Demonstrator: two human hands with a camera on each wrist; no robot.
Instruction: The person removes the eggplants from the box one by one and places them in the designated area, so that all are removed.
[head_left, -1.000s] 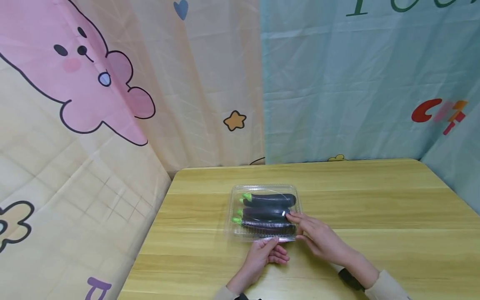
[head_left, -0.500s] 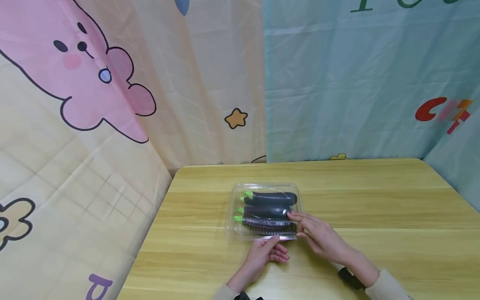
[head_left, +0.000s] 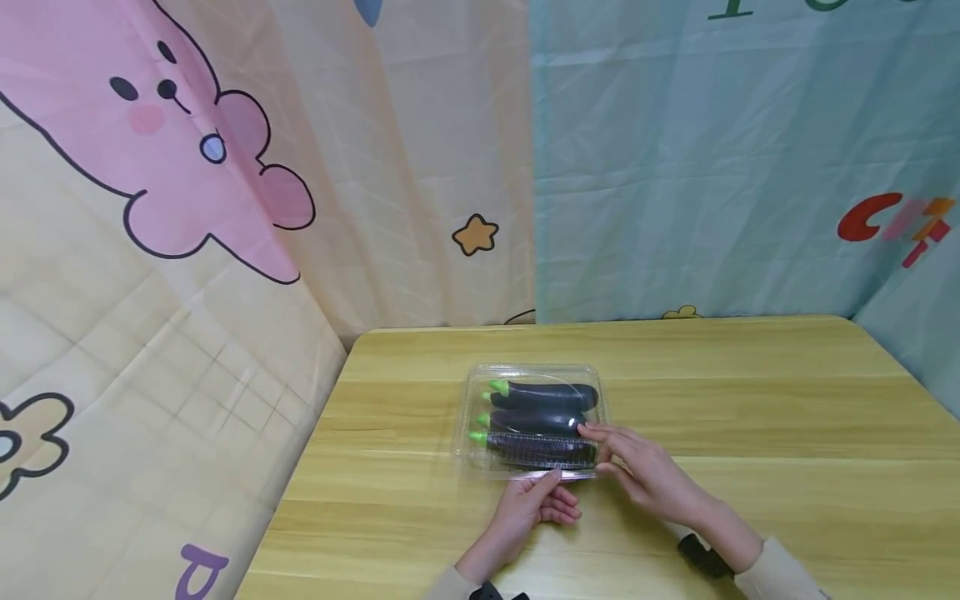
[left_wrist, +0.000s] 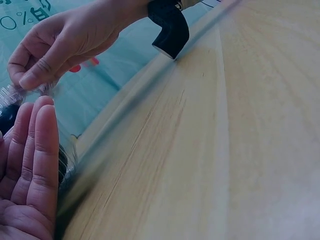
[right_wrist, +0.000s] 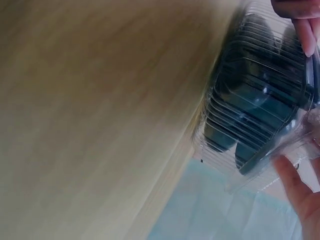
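Observation:
A clear plastic clamshell box point(head_left: 468, 462) lies near the middle of the table in the head view. Several dark purple eggplants point(head_left: 536, 422) with green stem ends show through its lid. My left hand point(head_left: 525, 507) holds the near rim, thumb on top and the other fingers below it. At the near right corner my right hand point(head_left: 648, 477) pinches the rim, its index fingertip on the lid. From the right wrist, the box's ribbed wall point(right_wrist: 240, 107) shows with the eggplants dark behind it. In the left wrist view, my left fingers point(left_wrist: 45, 150) cover much of the box.
The wooden table point(head_left: 750, 400) extends around the box on all sides. Behind it hangs a blue curtain point(head_left: 712, 167), with a cream cartoon curtain point(head_left: 420, 167) to the left. A black strap point(head_left: 703, 557) sits on the right wrist.
Both hands keep their hold on the box, which stays in place. The whole head view has shifted slightly.

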